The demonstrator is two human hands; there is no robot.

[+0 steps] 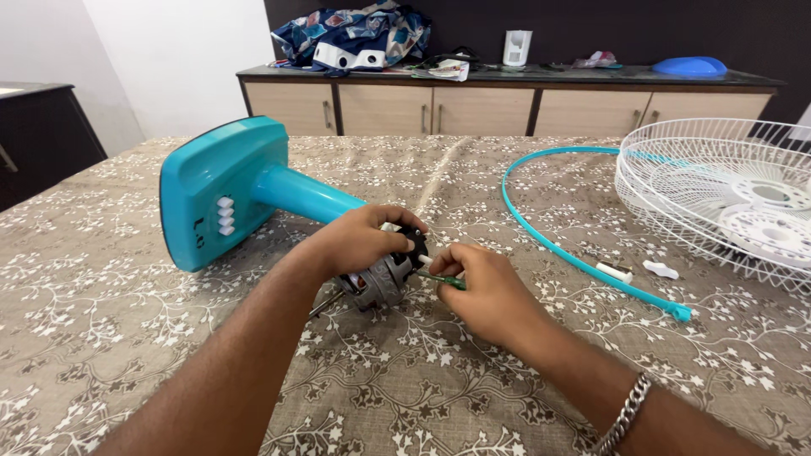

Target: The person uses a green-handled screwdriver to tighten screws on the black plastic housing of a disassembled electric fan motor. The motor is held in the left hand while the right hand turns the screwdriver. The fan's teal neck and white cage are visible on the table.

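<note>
One fan motor point(384, 277), grey and black, lies on the desk point(110, 338) at the end of one teal fan stand point(245, 190), which is laid on its side. The left hand point(359, 236) is closed over the top of the motor. The right hand point(481, 287) pinches one green-handled screwdriver point(443, 279), its tip against the motor's side. One bracelet point(625, 414) sits on the right wrist.

To the right: one teal ring point(557, 245), open-ended; two white wire fan guards point(718, 203), stacked at the desk's right edge; two small white parts point(659, 269) just beside the ring.

Near and left portions of the desk's patterned cloth are bare.

Behind, one cabinet point(473, 105) carries a heap of patterned cloth point(355, 34), one white upright object point(517, 46) and one blue domed item point(688, 66).
</note>
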